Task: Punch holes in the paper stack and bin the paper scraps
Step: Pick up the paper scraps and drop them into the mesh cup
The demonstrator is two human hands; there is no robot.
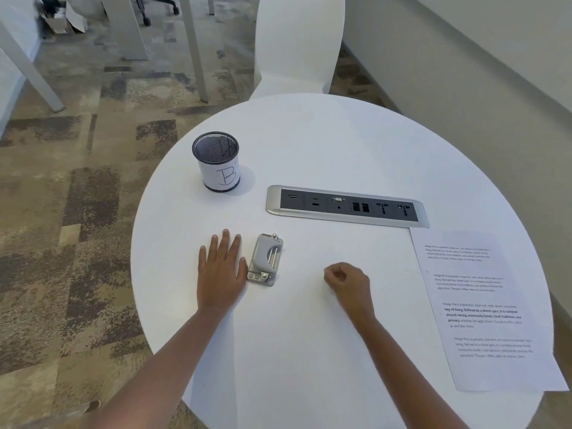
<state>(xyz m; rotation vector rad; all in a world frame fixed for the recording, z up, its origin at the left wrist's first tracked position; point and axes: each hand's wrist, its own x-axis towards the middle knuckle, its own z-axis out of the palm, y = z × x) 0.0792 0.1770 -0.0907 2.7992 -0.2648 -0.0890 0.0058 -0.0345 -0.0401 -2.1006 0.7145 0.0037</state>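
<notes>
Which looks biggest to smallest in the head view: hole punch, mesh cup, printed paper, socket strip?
1. printed paper, though it lies nearest the camera
2. socket strip
3. mesh cup
4. hole punch
The last two are close. The cup looks slightly larger despite standing farther away.

My left grip (pixel 220 274) and right grip (pixel 348 283) are bare, the nails cut short. My left forearm (pixel 161 360) and right forearm (pixel 402 363) are bare too.
</notes>
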